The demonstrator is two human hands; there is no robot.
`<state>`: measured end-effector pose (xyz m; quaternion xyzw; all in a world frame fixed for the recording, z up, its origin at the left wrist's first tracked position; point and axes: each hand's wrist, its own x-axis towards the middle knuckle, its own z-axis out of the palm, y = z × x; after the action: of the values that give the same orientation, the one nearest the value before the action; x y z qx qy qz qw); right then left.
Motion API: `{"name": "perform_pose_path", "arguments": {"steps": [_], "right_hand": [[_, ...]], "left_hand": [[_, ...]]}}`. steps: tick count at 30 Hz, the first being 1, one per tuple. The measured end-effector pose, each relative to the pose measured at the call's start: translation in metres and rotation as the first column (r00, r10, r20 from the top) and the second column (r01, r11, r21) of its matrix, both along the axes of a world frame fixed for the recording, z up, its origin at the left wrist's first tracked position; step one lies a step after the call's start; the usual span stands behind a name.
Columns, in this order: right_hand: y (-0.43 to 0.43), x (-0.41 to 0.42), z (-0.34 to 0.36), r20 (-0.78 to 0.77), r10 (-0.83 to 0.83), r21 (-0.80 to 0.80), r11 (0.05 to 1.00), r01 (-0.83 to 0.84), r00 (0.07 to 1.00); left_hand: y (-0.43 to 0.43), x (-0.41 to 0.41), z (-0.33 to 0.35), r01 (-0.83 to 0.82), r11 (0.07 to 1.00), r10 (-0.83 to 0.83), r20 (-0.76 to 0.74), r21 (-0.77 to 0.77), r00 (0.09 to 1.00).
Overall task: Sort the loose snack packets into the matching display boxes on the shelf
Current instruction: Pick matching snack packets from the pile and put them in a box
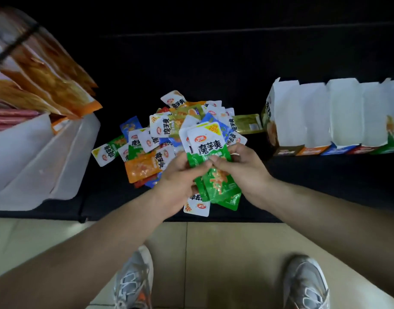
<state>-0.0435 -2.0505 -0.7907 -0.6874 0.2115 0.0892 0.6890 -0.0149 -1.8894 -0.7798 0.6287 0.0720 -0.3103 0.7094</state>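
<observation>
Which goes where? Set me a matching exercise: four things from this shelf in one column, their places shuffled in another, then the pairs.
Things:
1. green snack packets
2. orange snack packet
3. display boxes
4. large orange bags

Places:
a. upper left, above the white containers
b. standing in a row at the right of the shelf
c. gripped between the left hand and the right hand
d. lying at the near left of the loose pile

Pairs: 1-c, 2-d, 3-b, 4-a.
</observation>
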Motion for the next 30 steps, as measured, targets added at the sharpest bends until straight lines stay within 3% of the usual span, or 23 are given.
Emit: {"name": "perform_pose_path", "arguments": {"steps": [2, 4, 7, 10, 11, 15, 20, 23, 27, 30], "right_hand": [[-0.003, 0.0, -0.019, -0.037, 0.054, -0.121, 0.991, -0.058, 0.998], [-0.017, -0.001, -0.04, -0.063, 0.132, -0.352, 0.925, -0.146, 0.989], [-0.045, -0.002, -0.068, -0.09, 0.242, -0.68, 0.694, -0.237, 0.966], [-0.052, -0.006, -0.084, -0.296, 0.306, -0.818, 0.408, -0.405, 0.905], [-0.051, -0.007, -0.084, -0.314, 0.3, -0.833, 0.369, -0.413, 0.901], [-0.048, -0.012, -0.085, -0.313, 0.286, -0.828, 0.385, -0.408, 0.906], [-0.05, -0.013, -0.082, -0.38, 0.237, -0.843, 0.308, -0.44, 0.894], [-0.047, -0.009, -0.076, -0.423, 0.169, -0.792, 0.408, -0.454, 0.89], [-0.047, -0.005, -0.07, -0.527, 0.091, -0.749, 0.42, -0.513, 0.845], [-0.048, -0.008, -0.075, -0.455, 0.064, -0.705, 0.584, -0.403, 0.888]], "left_hand": [[-0.003, -0.001, -0.027, -0.005, 0.999, 0.005, 0.003, 0.054, 1.0], [0.001, 0.004, -0.05, -0.048, 0.99, 0.046, 0.015, 0.134, 0.999], [0.018, 0.01, -0.071, -0.05, 0.97, 0.035, 0.064, 0.237, 0.997], [0.033, 0.012, -0.08, -0.013, 0.943, -0.02, 0.096, 0.332, 0.995], [0.037, 0.012, -0.082, -0.015, 0.933, -0.022, 0.099, 0.358, 0.995], [0.047, 0.013, -0.092, -0.023, 0.905, -0.027, 0.111, 0.426, 0.993], [0.053, 0.013, -0.097, -0.04, 0.893, -0.012, 0.114, 0.447, 0.993], [0.054, 0.013, -0.099, -0.035, 0.897, -0.01, 0.101, 0.442, 0.995], [0.052, 0.01, -0.101, -0.032, 0.9, -0.012, 0.097, 0.434, 0.995], [0.051, 0.007, -0.1, -0.014, 0.912, -0.027, 0.095, 0.41, 0.995]]}}
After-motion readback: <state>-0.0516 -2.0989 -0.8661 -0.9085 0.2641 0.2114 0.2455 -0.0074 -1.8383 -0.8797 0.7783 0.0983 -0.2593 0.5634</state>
